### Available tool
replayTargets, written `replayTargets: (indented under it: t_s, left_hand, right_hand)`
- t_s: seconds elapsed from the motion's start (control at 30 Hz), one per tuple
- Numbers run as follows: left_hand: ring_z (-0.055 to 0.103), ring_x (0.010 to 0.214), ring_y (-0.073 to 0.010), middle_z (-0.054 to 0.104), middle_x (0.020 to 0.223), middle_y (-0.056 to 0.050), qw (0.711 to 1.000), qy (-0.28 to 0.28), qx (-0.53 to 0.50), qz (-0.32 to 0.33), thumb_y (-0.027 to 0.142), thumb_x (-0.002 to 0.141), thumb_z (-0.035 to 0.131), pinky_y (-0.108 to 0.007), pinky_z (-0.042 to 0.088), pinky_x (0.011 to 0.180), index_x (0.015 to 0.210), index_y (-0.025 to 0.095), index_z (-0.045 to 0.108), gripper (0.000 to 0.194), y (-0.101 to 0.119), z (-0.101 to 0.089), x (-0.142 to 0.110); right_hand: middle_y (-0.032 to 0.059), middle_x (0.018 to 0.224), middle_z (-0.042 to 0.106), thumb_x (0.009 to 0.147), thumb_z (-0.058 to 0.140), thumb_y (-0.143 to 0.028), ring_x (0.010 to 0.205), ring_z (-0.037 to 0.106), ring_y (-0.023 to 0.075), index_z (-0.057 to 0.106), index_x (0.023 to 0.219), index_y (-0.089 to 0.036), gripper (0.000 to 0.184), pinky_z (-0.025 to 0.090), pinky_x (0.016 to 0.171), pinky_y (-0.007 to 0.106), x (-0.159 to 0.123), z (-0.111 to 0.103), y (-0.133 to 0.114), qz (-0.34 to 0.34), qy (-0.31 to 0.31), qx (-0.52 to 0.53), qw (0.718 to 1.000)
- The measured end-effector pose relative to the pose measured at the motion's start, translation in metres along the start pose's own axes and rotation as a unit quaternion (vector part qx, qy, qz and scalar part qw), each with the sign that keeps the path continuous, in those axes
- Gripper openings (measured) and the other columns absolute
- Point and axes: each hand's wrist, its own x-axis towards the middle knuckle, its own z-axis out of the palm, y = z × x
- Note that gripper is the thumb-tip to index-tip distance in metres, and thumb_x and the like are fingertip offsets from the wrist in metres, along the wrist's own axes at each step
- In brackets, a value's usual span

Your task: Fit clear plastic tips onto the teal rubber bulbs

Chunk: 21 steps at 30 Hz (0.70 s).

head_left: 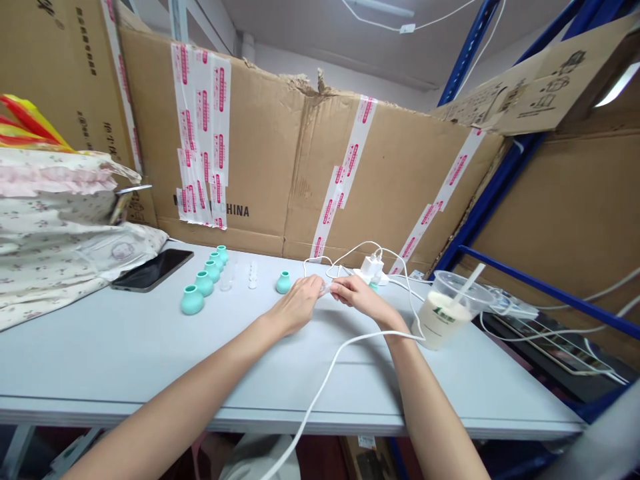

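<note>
My left hand (300, 303) and my right hand (360, 295) meet above the middle of the table. Their fingers are closed on a small clear piece (326, 289), mostly covered, its kind hard to make out. Just left of my left hand stands a small teal round-bellied pot (283, 283) with a narrow neck. Several matching teal pots (193, 301) form a row further left. Beside that row are a clear tube-like piece (227, 277) and a clear piece with bumps (253, 275). Behind my right hand a bit of teal (373, 286) shows, mostly hidden.
A plastic cup (445, 310) with a straw stands by my right forearm. A white cable (330, 377) crosses that forearm and hangs over the table edge. White chargers (371, 269) sit at the back. At left lie a phone (153, 269) and a floral cloth bag (60, 227). Cardboard (260, 153) walls the back.
</note>
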Motion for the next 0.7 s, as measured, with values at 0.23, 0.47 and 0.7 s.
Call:
replayTargets:
  t_s: [0.23, 0.47, 0.7]
  left_hand:
    - [0.048, 0.083, -0.0190, 0.051, 0.087, -0.006, 1.000, 0.004, -0.009, -0.028, 0.020, 0.090, 0.024, -0.033, 0.039, 0.077, 0.086, 0.017, 0.042, 0.019, -0.001, 0.002, -0.001]
    - [0.049, 0.085, -0.0198, 0.051, 0.090, -0.008, 0.997, 0.026, -0.024, -0.063, 0.020, 0.089, 0.025, -0.035, 0.039, 0.077, 0.088, 0.016, 0.041, 0.017, -0.002, 0.010, 0.000]
    - [0.050, 0.084, -0.0177, 0.054, 0.088, -0.006, 0.989, 0.021, -0.131, -0.067, 0.027, 0.090, 0.026, -0.033, 0.039, 0.078, 0.085, 0.016, 0.044, 0.021, -0.003, 0.008, 0.003]
  right_hand:
    - [-0.0036, 0.049, 0.038, 0.084, 0.039, -0.049, 0.046, 0.034, 0.0066, 0.046, 0.059, -0.015, 0.044, 0.027, 0.047, 0.021, 0.006, 0.011, 0.006, 0.027, 0.018, 0.054, 0.998]
    - [-0.0072, 0.043, 0.030, 0.079, 0.042, -0.057, 0.038, 0.027, 0.0047, 0.041, 0.060, -0.017, 0.045, 0.023, 0.040, 0.020, 0.014, 0.025, 0.019, 0.028, 0.022, 0.176, 0.984]
    - [-0.0054, 0.045, 0.037, 0.083, 0.039, -0.051, 0.038, 0.033, 0.0051, 0.045, 0.063, -0.015, 0.042, 0.028, 0.041, 0.020, 0.010, 0.017, 0.008, 0.012, 0.020, 0.145, 0.989]
